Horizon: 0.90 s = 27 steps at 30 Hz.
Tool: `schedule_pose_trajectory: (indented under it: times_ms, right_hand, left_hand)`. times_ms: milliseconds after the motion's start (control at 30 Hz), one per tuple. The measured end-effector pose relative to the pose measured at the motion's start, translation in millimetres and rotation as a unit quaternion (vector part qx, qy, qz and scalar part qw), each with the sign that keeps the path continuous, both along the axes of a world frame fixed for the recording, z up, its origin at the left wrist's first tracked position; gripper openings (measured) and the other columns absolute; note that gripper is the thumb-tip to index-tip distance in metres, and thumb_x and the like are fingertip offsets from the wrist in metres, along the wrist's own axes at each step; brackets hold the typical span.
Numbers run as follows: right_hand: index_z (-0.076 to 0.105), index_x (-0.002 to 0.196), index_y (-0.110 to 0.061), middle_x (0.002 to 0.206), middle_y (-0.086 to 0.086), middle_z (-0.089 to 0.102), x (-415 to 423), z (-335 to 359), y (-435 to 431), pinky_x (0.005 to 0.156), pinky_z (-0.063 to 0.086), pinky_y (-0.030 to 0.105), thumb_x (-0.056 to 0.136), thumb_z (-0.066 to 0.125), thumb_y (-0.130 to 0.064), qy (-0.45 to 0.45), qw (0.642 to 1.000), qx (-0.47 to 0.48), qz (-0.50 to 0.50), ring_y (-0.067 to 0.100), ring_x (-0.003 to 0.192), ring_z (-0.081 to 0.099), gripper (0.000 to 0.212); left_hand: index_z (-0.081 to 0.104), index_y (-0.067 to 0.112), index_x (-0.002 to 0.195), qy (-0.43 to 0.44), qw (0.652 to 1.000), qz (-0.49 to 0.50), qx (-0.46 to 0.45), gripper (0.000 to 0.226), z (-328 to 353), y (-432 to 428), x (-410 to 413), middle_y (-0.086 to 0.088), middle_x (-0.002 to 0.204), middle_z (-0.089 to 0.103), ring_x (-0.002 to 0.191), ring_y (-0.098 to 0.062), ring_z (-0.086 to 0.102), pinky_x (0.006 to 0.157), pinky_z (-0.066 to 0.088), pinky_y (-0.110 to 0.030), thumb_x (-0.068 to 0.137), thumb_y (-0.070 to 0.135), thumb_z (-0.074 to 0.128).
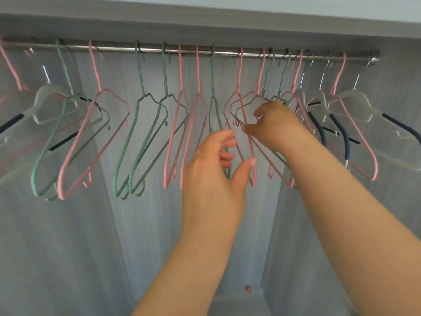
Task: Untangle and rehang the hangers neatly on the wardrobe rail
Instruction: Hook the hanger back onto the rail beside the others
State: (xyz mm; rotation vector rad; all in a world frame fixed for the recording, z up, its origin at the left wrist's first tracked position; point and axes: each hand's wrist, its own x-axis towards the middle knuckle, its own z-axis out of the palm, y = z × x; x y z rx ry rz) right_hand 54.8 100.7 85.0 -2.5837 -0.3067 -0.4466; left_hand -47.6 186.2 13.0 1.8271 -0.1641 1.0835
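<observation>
hangers crowd a steel rail in a pale grey wardrobe

hangers of pink, green and clear plastic hang in a row from the wardrobe rail [159, 49], a shiny metal bar running across the top under a grey shelf board [205, 21]. behind them the back panel [91, 224] is pale grey-blue with a faint vertical grain, and it steps inward at a corner low in the middle. on the left the green hangers [139, 133] hang fairly evenly spaced; towards the right the pink hangers [248, 142] and green ones overlap in a bunch, with clear hangers [350, 99] bearing dark blue pads beyond them. the left hand [211, 165] is raised with its grip half open, thumb tip touching a pink wire, fingers curled loosely. the right hand [275, 124] reaches into the bunch, its grip pinched on a pink hanger wire near the shoulder.
</observation>
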Motion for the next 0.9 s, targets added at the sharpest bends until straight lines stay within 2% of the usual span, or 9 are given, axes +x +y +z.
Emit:
schedule_pose_trajectory:
  times_ms: [67, 133, 233, 300, 433, 567, 767, 833, 900]
  right_hand:
    - [0.053, 0.127, -0.002, 0.113, 0.01, 0.064, -0.6, 2.8, -0.2, 0.077, 0.052, 0.027, 0.09, 0.058, -0.025, 0.057, 0.998, 0.026, 0.014, 0.024, 0.093, 0.063, 0.044]
    - [0.06, 0.12, 0.0, 0.103, 0.01, 0.065, -1.5, 2.3, -1.5, 0.063, 0.048, 0.023, 0.089, 0.056, -0.016, 0.083, 0.994, 0.055, 0.036, 0.018, 0.074, 0.057, 0.035]
    - [0.061, 0.114, 0.007, 0.109, 0.021, 0.067, 5.9, -5.8, -8.1, 0.073, 0.058, 0.023, 0.086, 0.059, -0.001, 0.133, 0.96, 0.23, 0.092, 0.021, 0.079, 0.063, 0.029]
    - [0.059, 0.113, 0.01, 0.086, 0.016, 0.068, 6.7, -7.5, -11.1, 0.081, 0.058, 0.027, 0.086, 0.059, 0.005, 0.159, 0.93, 0.311, 0.112, 0.023, 0.078, 0.066, 0.028]
    - [0.054, 0.118, 0.01, 0.072, 0.013, 0.06, 3.4, -10.5, -8.4, 0.055, 0.057, 0.017, 0.086, 0.057, 0.01, 0.181, 0.891, 0.387, 0.154, 0.017, 0.063, 0.061, 0.032]
    - [0.05, 0.122, 0.01, 0.074, 0.013, 0.059, 5.1, -13.8, -2.7, 0.053, 0.056, 0.016, 0.086, 0.056, 0.012, 0.18, 0.882, 0.404, 0.165, 0.017, 0.062, 0.06, 0.037]
    - [0.052, 0.12, 0.009, 0.074, 0.013, 0.061, 7.5, -12.8, 6.5, 0.055, 0.057, 0.017, 0.086, 0.058, 0.01, 0.169, 0.89, 0.388, 0.173, 0.017, 0.063, 0.062, 0.035]
    - [0.055, 0.116, 0.011, 0.077, 0.014, 0.064, 8.5, -12.7, 7.7, 0.069, 0.061, 0.025, 0.087, 0.059, 0.004, 0.156, 0.907, 0.356, 0.163, 0.024, 0.07, 0.066, 0.03]
    - [0.059, 0.116, 0.008, 0.093, 0.018, 0.07, 10.1, -14.0, 3.9, 0.09, 0.055, 0.039, 0.089, 0.06, -0.012, 0.103, 0.954, 0.254, 0.124, 0.031, 0.092, 0.068, 0.033]
  left_hand:
    - [0.052, 0.04, 0.091, 0.013, 0.999, -0.046, -0.021, 0.036, 11.5, -5.3, 5.3, 0.02, 0.089, 0.06, 0.078, -0.001, 0.06, 0.073, 0.048, -0.009, 0.074, 0.016, 0.072]
    - [0.052, 0.037, 0.088, 0.046, 0.997, -0.062, -0.022, 0.034, 18.2, -6.1, 19.0, 0.021, 0.083, 0.058, 0.074, -0.003, 0.06, 0.073, 0.05, -0.014, 0.073, 0.015, 0.073]
    - [0.058, 0.022, 0.104, 0.12, 0.992, -0.021, 0.043, 0.034, 17.9, -5.1, 39.3, 0.012, 0.084, 0.061, 0.074, -0.008, 0.054, 0.066, 0.043, -0.02, 0.074, 0.025, 0.072]
    - [0.059, 0.019, 0.109, 0.154, 0.984, 0.01, 0.094, 0.036, 10.6, -4.7, 46.5, 0.007, 0.091, 0.068, 0.08, -0.01, 0.054, 0.065, 0.036, -0.02, 0.076, 0.03, 0.07]
    - [0.061, 0.013, 0.109, 0.188, 0.978, 0.014, 0.086, 0.032, 0.9, -5.1, 49.3, -0.001, 0.09, 0.072, 0.088, -0.015, 0.062, 0.069, 0.037, -0.019, 0.081, 0.026, 0.065]
    - [0.063, 0.012, 0.106, 0.193, 0.98, 0.0, 0.05, 0.027, -1.3, -0.6, 49.5, 0.001, 0.08, 0.067, 0.07, -0.012, 0.058, 0.068, 0.04, -0.018, 0.081, 0.023, 0.066]
    - [0.063, 0.013, 0.105, 0.182, 0.983, 0.004, 0.031, 0.026, -1.0, 5.3, 46.6, 0.002, 0.077, 0.066, 0.073, -0.011, 0.059, 0.074, 0.042, -0.019, 0.081, 0.022, 0.066]
    - [0.063, 0.013, 0.107, 0.181, 0.983, 0.009, 0.034, 0.028, 0.1, 5.0, 45.0, 0.003, 0.079, 0.066, 0.075, -0.012, 0.058, 0.074, 0.041, -0.019, 0.081, 0.024, 0.065]
    - [0.062, 0.014, 0.109, 0.181, 0.982, 0.015, 0.048, 0.03, 0.2, 3.6, 43.4, 0.001, 0.086, 0.069, 0.077, -0.012, 0.056, 0.073, 0.04, -0.019, 0.082, 0.026, 0.065]
